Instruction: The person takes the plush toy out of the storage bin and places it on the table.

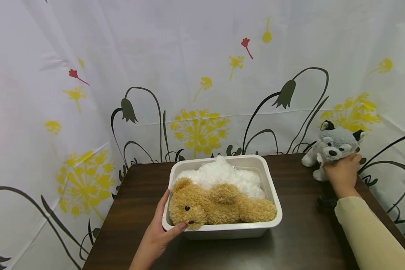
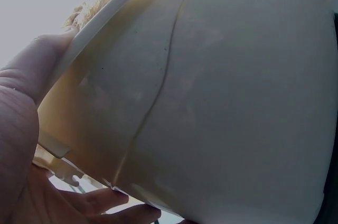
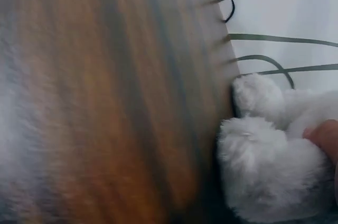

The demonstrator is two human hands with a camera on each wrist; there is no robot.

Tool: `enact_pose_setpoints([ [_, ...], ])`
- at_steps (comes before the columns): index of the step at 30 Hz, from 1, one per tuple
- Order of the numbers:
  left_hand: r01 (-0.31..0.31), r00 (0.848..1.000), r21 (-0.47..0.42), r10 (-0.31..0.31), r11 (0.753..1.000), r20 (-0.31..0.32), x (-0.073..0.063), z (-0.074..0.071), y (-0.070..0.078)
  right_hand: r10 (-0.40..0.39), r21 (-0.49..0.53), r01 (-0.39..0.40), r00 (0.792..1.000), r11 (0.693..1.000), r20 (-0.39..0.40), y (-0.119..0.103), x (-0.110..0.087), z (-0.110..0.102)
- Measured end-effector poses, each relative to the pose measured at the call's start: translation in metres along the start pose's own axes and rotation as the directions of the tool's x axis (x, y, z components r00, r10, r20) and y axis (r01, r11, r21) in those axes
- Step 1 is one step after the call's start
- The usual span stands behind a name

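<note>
Past your pale sleeve (image 1: 371,232), your right hand (image 1: 345,173) grips the plush husky (image 1: 338,141) near the right edge of the bench (image 1: 307,228); a slack hold could drop it. Your left hand (image 1: 156,234) holds the tub (image 1: 226,234).

Free tabletop (image 1: 291,187); tub (image 1: 226,235) left, husky (image 1: 337,142) right

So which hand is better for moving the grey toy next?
Probably the right hand: it holds the grey toy, while the left hand grips the white tub, away from it.
</note>
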State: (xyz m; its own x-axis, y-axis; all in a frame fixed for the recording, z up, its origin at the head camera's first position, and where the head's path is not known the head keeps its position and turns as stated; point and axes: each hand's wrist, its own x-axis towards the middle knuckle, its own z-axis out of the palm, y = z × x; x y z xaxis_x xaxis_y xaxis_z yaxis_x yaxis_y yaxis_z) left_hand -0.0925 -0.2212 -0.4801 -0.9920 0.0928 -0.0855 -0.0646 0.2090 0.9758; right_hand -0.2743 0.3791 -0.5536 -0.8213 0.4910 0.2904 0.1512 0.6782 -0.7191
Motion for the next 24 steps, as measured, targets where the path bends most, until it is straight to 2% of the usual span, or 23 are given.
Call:
enact_pose_setpoints([
  [8, -0.02, 1.0, 0.027, 0.021, 0.999, -0.023, -0.002, 0.0, -0.003, 0.017, 0.033, -0.018, 1.0, 0.999, 0.009, -0.005, -0.01, -0.005],
  [13, -0.027, 1.0, 0.001, 0.027, 1.0, -0.014, 0.002, 0.0, -0.004, 0.032, 0.096, -0.032, 0.999, 0.995, -0.007, -0.012, -0.024, -0.013],
  [17, -0.03, 1.0, -0.005, 0.03, 1.0, -0.007, 0.003, 0.001, -0.005, 0.065, 0.106, -0.066, 0.998, 0.992, 0.006, -0.021, -0.036, -0.025],
  [20, -0.035, 0.999, -0.001, 0.035, 0.999, -0.007, 0.003, 0.001, -0.006, 0.092, 0.128, -0.084, 0.994, 0.988, -0.059, -0.034, -0.044, -0.033],
  [22, -0.035, 0.999, -0.003, 0.035, 0.999, -0.008, 0.002, 0.001, -0.007, 0.093, 0.188, -0.062, 0.982, 0.98, -0.162, -0.048, -0.05, -0.036],
  [24, -0.042, 0.999, 0.008, 0.043, 0.999, -0.017, 0.002, 0.0, -0.007, 0.089, 0.269, -0.014, 0.959, 0.963, -0.271, -0.066, -0.057, -0.038],
])
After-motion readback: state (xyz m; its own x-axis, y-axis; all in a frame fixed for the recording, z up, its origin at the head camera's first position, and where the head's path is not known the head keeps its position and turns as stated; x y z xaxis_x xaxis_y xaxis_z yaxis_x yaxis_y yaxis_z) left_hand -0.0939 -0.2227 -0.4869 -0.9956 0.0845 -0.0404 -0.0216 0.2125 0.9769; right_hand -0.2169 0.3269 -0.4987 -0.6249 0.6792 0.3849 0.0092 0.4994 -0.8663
